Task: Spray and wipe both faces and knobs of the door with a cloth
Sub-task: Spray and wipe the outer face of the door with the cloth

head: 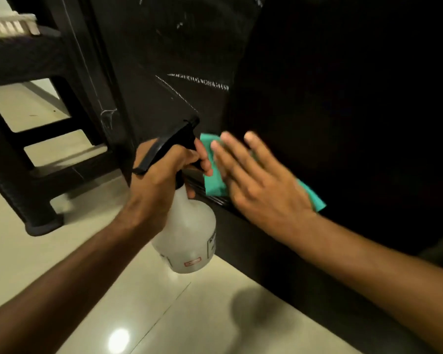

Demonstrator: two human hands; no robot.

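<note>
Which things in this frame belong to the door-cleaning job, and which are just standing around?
Job:
- dark door
- green cloth, pressed flat to the door by the right hand
- spray bottle, gripped in the left hand

Standing around:
- dark stool
- white ribbed object on the stool
- tiled floor

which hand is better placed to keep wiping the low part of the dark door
Right. The right hand already lies flat on the teal cloth, pressing it against the dark wooden door. The left hand is occupied gripping the translucent spray bottle with black trigger.
</note>
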